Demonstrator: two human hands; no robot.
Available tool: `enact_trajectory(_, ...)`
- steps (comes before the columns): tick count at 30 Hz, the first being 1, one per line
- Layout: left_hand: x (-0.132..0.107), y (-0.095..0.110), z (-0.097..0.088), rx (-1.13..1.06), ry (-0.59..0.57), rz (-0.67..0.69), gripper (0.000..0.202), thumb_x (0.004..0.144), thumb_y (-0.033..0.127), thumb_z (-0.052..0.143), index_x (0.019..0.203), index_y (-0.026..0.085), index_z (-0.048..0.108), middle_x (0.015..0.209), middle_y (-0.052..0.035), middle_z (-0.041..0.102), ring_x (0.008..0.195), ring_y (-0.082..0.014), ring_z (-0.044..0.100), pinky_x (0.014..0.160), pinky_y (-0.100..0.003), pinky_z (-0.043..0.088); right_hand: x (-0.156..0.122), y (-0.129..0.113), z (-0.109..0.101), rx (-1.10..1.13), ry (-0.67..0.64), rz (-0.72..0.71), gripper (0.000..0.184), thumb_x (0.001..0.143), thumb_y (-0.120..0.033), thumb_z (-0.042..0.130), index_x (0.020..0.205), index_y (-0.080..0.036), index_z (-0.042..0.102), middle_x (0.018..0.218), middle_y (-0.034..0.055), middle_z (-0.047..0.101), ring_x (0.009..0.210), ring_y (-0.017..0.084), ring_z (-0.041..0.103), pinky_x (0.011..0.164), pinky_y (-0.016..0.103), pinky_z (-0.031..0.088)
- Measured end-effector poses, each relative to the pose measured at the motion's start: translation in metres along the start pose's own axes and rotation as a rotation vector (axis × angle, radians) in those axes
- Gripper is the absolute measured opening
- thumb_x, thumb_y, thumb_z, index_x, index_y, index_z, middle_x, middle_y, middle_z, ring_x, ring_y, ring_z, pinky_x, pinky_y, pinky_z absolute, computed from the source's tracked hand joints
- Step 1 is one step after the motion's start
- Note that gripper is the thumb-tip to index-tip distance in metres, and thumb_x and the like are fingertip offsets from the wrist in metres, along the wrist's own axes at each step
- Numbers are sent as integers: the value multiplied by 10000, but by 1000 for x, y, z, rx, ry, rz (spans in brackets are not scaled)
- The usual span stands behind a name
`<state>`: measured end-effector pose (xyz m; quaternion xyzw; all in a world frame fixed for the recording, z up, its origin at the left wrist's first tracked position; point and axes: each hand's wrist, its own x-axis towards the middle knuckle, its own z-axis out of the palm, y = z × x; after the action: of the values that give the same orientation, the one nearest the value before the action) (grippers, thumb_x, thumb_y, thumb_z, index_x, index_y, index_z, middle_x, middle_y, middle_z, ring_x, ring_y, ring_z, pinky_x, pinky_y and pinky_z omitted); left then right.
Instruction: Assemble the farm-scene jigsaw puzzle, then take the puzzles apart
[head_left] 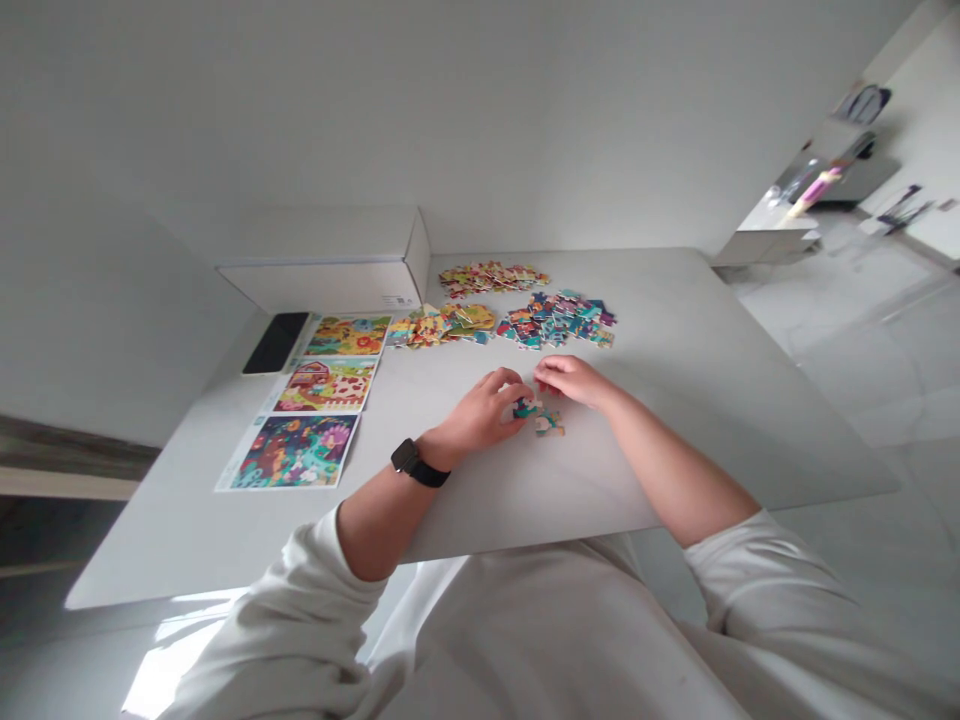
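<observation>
Near the middle of the table, a few jigsaw puzzle pieces (pixel 550 425) in teal, white and orange lie together between my hands. My left hand (pixel 486 408), with a black watch on its wrist, curls its fingers around a dark teal puzzle piece (pixel 523 408) at the left of this group. Just above the group, my right hand (pixel 571 380) pinches a small reddish puzzle piece, mostly covered by the fingers. Beyond both hands lies a heap of purple, teal and orange puzzle pieces (pixel 559 320).
Further piles hold yellow pieces (pixel 446 325) and red-yellow pieces (pixel 491 278). Three picture sheets (pixel 300 450) lie at the left, beside a dark phone (pixel 276 343). A white box (pixel 330 285) stands at the back against the wall. The table's front edge (pixel 525 548) is close to my body.
</observation>
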<state>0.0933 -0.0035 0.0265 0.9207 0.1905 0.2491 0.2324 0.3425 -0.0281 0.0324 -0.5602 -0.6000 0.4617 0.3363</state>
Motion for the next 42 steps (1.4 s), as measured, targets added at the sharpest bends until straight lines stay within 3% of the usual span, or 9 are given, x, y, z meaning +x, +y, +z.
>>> enact_trajectory(4,-1,2,-3,-14,-133,30,323,896,310,797,1216,272,774,1310,-116,638,1213,-295,646,1118,-448,490,2,6,-3,-14,28,20,508,871,-730,669,873,-223,696,773,17,706,660,174,579,564,280,396)
enact_trajectory(10,-1,2,-4,-3,-197,40,304,866,373,827,1154,278,811,1245,-107,667,1177,-304,622,1128,-480,452,4,7,-3,-15,8,21,503,849,-721,693,905,-222,718,782,26,716,667,171,596,556,270,417)
enact_trajectory(27,-2,-3,-4,38,-210,48,298,862,424,845,1145,329,835,1204,-90,714,1182,-312,629,1239,-561,340,3,9,-2,-51,8,-2,398,861,-626,712,870,-228,703,777,16,710,653,161,581,550,263,428)
enact_trajectory(35,1,6,-9,-7,-211,96,262,961,425,740,1188,328,830,1242,-105,732,1190,-310,623,1139,-484,425,4,11,-3,-93,9,-9,398,873,-628,695,888,-230,710,762,1,695,633,161,549,563,279,404)
enact_trajectory(42,4,5,5,-19,-230,120,230,1022,408,675,1178,358,836,1248,-74,767,1207,-288,644,1137,-467,421,3,8,-3,-77,0,2,401,869,-626,707,902,-226,713,776,8,710,659,168,577,579,278,407)
